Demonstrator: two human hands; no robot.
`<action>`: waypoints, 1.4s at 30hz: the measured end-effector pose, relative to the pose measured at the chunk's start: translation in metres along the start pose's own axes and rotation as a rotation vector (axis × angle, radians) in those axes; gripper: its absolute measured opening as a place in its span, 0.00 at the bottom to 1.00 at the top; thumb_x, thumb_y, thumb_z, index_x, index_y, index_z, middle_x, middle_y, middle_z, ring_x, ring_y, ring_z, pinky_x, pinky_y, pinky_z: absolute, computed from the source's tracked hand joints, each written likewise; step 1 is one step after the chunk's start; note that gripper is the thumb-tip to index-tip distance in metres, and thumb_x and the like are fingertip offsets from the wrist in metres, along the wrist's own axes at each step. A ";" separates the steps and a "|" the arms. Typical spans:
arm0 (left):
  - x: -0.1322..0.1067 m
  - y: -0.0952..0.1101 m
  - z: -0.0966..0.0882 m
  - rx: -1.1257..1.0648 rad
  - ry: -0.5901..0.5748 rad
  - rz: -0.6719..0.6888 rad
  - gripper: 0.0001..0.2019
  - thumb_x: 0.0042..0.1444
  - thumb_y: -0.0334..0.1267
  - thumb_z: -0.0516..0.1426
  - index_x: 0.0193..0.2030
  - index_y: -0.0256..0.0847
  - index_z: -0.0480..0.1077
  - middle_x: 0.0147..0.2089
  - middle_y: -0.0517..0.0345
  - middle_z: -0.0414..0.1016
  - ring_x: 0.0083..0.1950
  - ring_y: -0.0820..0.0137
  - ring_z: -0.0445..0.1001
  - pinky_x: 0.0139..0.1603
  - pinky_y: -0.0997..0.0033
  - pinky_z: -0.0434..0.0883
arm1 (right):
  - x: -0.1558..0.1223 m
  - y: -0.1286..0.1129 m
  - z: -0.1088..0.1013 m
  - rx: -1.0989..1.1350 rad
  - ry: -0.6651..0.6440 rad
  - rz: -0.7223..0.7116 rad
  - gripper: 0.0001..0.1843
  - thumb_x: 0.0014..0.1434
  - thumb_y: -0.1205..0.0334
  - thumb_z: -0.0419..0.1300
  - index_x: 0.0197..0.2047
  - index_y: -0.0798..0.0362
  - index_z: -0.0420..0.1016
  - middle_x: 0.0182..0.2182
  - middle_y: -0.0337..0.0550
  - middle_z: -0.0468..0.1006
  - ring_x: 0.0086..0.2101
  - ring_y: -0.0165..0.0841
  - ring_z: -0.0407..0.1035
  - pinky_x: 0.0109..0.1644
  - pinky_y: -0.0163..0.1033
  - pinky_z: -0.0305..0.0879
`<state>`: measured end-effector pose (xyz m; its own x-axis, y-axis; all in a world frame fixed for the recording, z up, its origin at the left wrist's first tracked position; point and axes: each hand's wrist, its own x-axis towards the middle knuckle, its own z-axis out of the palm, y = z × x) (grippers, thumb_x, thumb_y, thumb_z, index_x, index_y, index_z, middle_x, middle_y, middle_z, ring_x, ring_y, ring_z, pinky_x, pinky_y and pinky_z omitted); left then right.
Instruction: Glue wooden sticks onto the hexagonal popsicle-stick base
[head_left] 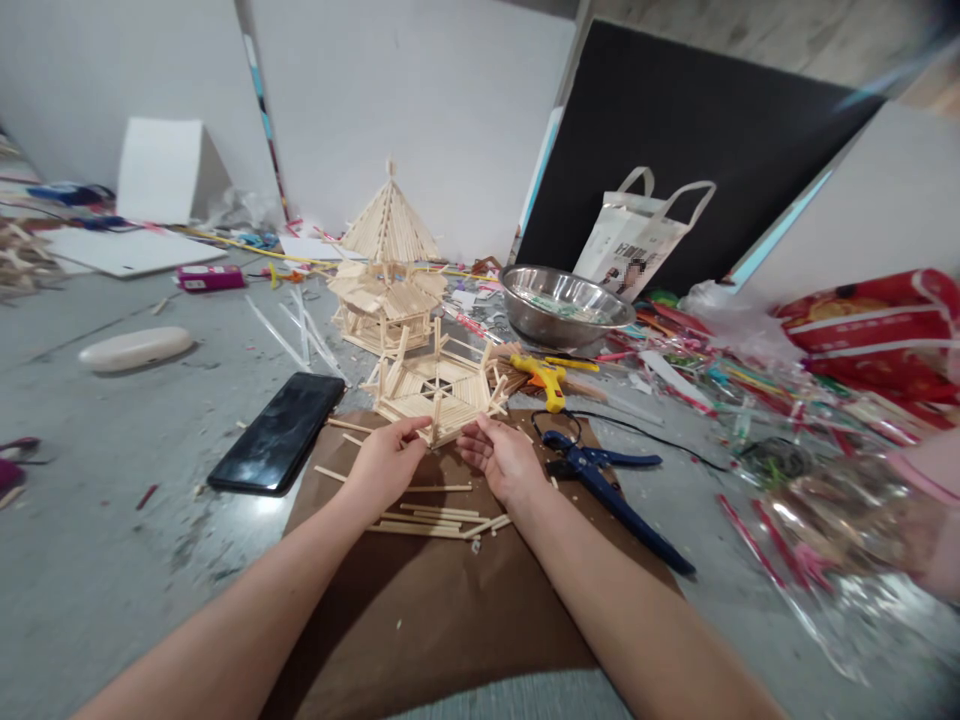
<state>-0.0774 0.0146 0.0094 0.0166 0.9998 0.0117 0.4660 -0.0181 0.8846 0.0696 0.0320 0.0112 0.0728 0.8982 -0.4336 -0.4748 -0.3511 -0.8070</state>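
A low many-sided base of thin wooden sticks [409, 385], with short posts around its rim, sits at the middle. My left hand [388, 462] is closed, its thumb and forefinger at the base's front post. On the front right edge of the same base, my right hand [504, 460] has curled fingers and its thumb against the rim; the exact contact is partly hidden. Loose wooden sticks [439, 515] lie below the hands on a brown sheet [450, 620]. Behind the base stands a stick pavilion [390, 225] with a pointed roof.
Right of the base lie a yellow glue gun [551, 380] and a blue-handled cutter [607, 485]. A black phone [277, 432] lies left. Farther back are a metal bowl [562, 325] and a white bag [630, 240]. Another person's arm [930, 470] shows at right among plastic scraps.
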 end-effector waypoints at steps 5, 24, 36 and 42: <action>-0.001 0.001 0.000 -0.006 -0.006 -0.015 0.19 0.44 0.39 0.48 0.45 0.39 0.66 0.26 0.61 0.68 0.22 0.77 0.61 0.23 0.78 0.57 | -0.001 -0.001 0.000 0.000 -0.007 0.005 0.06 0.52 0.67 0.52 0.25 0.59 0.63 0.15 0.39 0.71 0.16 0.25 0.66 0.18 0.29 0.62; 0.000 0.002 0.000 -0.014 0.006 -0.021 0.19 0.44 0.39 0.48 0.44 0.38 0.66 0.25 0.60 0.68 0.21 0.77 0.60 0.21 0.78 0.57 | 0.000 -0.002 -0.002 0.003 -0.073 0.052 0.05 0.51 0.67 0.52 0.27 0.58 0.65 0.18 0.40 0.73 0.16 0.26 0.66 0.17 0.30 0.61; 0.001 0.003 -0.004 0.018 0.081 0.011 0.17 0.44 0.39 0.48 0.41 0.37 0.66 0.26 0.60 0.67 0.23 0.76 0.62 0.24 0.77 0.59 | -0.002 -0.005 -0.009 -0.049 -0.113 0.081 0.06 0.50 0.68 0.52 0.25 0.60 0.67 0.18 0.41 0.73 0.17 0.26 0.67 0.20 0.30 0.64; 0.004 0.000 -0.011 0.060 0.170 0.064 0.16 0.45 0.40 0.48 0.39 0.38 0.66 0.26 0.61 0.67 0.23 0.75 0.62 0.24 0.76 0.59 | -0.014 -0.014 -0.021 -0.404 -0.183 0.060 0.05 0.46 0.64 0.55 0.26 0.57 0.66 0.19 0.38 0.73 0.14 0.24 0.63 0.15 0.28 0.57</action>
<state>-0.0871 0.0188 0.0150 -0.0997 0.9836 0.1504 0.5204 -0.0773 0.8504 0.0932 0.0186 0.0202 -0.1181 0.8923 -0.4357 -0.0900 -0.4465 -0.8902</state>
